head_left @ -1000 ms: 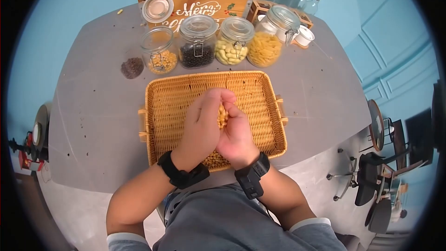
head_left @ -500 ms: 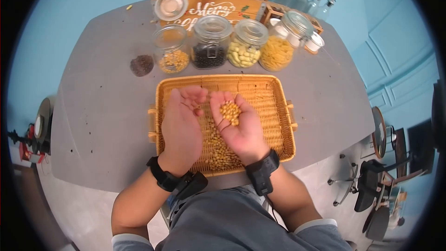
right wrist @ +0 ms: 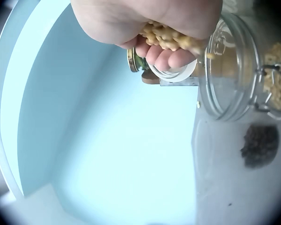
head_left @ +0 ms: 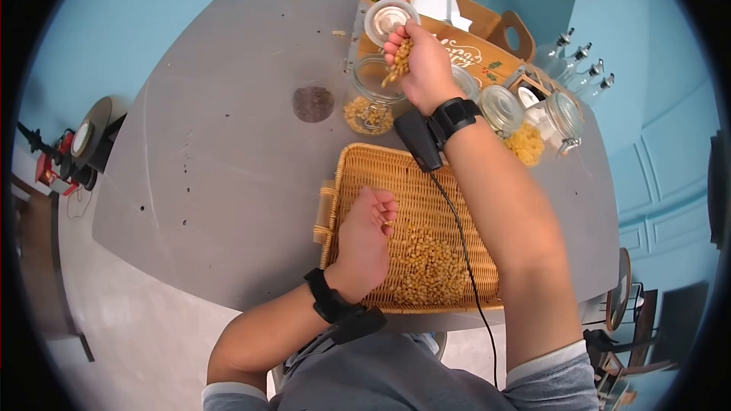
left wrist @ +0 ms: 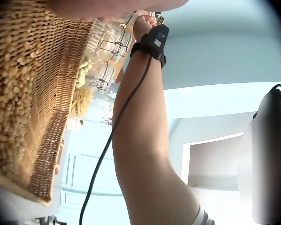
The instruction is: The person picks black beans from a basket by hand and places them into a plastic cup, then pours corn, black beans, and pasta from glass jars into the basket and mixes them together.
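Note:
My right hand (head_left: 429,65) is raised over an open glass clip-top jar (head_left: 368,116) that has some corn kernels in its bottom. Its curled fingers hold a handful of corn kernels (right wrist: 166,37), which spill from the hand's edge towards the jar's mouth. Over the left part of a wicker basket (head_left: 381,167) hovers my left hand (head_left: 364,243), fingers loosely bent and holding nothing. A heap of kernels (head_left: 430,270) lies in the basket beside it.
A dark round patch of small grains (head_left: 313,104) sits left of the jar. To the right stand other jars, one with pasta (head_left: 525,143). Behind are a wooden crate (head_left: 487,49) and several glass bottles (head_left: 586,76). A cable (head_left: 464,243) hangs from the right wrist.
The hands, cupped together over the basket, have parted. My right hand has carried its kernels forward to above the jar, while the left stays low over the basket. The head view has shifted.

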`<state>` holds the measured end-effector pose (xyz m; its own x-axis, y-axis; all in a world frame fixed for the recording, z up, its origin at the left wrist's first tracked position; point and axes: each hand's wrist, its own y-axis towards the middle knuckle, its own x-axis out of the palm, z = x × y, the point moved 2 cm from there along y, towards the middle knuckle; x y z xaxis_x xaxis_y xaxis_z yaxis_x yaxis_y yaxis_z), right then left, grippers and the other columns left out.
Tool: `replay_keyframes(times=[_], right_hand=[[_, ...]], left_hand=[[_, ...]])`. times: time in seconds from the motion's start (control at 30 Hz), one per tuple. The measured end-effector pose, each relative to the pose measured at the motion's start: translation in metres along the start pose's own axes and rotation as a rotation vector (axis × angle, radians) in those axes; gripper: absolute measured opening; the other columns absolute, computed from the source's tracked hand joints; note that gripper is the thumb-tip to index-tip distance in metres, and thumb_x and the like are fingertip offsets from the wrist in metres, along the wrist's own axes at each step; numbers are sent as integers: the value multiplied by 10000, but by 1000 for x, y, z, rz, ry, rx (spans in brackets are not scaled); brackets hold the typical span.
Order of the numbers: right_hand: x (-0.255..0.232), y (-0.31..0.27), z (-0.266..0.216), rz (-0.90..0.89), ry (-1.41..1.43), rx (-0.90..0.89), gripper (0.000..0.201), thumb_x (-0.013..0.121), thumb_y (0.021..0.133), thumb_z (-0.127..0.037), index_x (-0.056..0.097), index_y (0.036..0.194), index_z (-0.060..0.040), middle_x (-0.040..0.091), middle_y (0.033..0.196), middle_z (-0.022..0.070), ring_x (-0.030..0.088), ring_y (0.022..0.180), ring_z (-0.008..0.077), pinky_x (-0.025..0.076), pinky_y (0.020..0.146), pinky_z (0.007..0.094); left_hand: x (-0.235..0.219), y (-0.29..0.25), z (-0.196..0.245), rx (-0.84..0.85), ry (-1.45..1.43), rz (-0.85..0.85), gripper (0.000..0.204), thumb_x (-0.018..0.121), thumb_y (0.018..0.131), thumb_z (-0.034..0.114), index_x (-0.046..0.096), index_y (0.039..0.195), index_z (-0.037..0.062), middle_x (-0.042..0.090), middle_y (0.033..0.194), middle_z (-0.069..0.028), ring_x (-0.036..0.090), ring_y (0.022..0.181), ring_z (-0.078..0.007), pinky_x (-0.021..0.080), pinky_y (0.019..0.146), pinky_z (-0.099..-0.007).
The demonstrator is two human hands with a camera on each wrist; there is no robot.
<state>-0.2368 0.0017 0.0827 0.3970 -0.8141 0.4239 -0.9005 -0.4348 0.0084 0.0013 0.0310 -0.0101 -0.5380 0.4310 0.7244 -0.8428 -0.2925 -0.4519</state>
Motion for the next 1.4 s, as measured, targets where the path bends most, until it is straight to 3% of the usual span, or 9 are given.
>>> replay_keyframes(times=[0.3,0.4,0.53,0.63,0.73,0.87,1.17,1.23,1.4], right_hand=[[14,-21,2,-177,-641,-218,408,555,993,-367,667,899,14,661,863,80,608,841,161,488,802,287],[14,-35,-4,-188,-957,-389,442,515,987,-371,665,865,27,664,793,196,631,775,302,489,741,360],[0,-78,-32,-213,-1024,-501,330,531,978,-278,660,914,19,667,807,190,644,798,319,496,739,375],[-42,-135,-34,-641,-1046,-386,167,561,922,-86,655,1031,0,664,906,187,646,873,358,515,765,420],[-84,-182,-19,-871,-1307,-237,342,625,812,67,634,1147,0,620,1096,169,595,1051,364,504,881,395],[-113,-207,9,-960,-1406,-282,516,611,705,107,610,1214,26,568,1172,177,542,1118,352,459,947,391],[-112,-227,2,-1087,-1336,-167,390,611,727,55,633,1116,33,581,1101,167,574,1028,356,495,875,389],[-103,-209,16,-921,-1286,-449,386,615,723,50,637,1108,29,580,1077,164,571,1018,357,493,872,389],[-92,-201,38,-991,-1362,-506,370,614,741,23,641,1110,28,574,1095,147,553,1057,330,473,911,375]], left_hand=[[-3,2,-1,-11,-22,-10,308,420,1038,374,583,980,119,577,884,15,519,839,-125,392,779,-273],[-4,5,1,-5,-27,-2,309,421,1034,371,586,975,117,576,877,12,520,829,-128,395,768,-275],[-7,8,2,34,-47,18,304,433,1024,363,590,959,112,574,865,4,519,806,-135,398,747,-274],[-8,7,3,55,-47,-5,305,440,1020,361,591,952,105,574,861,-1,519,801,-139,401,745,-277],[-7,7,4,55,-31,16,300,441,1020,356,587,959,101,571,861,-4,517,808,-140,404,744,-282],[-5,8,4,66,27,31,292,446,1019,352,582,972,97,567,876,-5,517,816,-140,410,746,-287],[-11,8,7,133,75,33,282,443,1023,358,572,1022,108,568,926,4,522,860,-136,415,787,-287],[-9,8,7,160,80,77,285,438,1025,359,574,1027,109,572,934,3,522,866,-135,416,797,-285],[-7,8,8,180,72,94,281,430,1030,336,578,1010,98,572,911,8,515,845,-119,407,774,-277]])
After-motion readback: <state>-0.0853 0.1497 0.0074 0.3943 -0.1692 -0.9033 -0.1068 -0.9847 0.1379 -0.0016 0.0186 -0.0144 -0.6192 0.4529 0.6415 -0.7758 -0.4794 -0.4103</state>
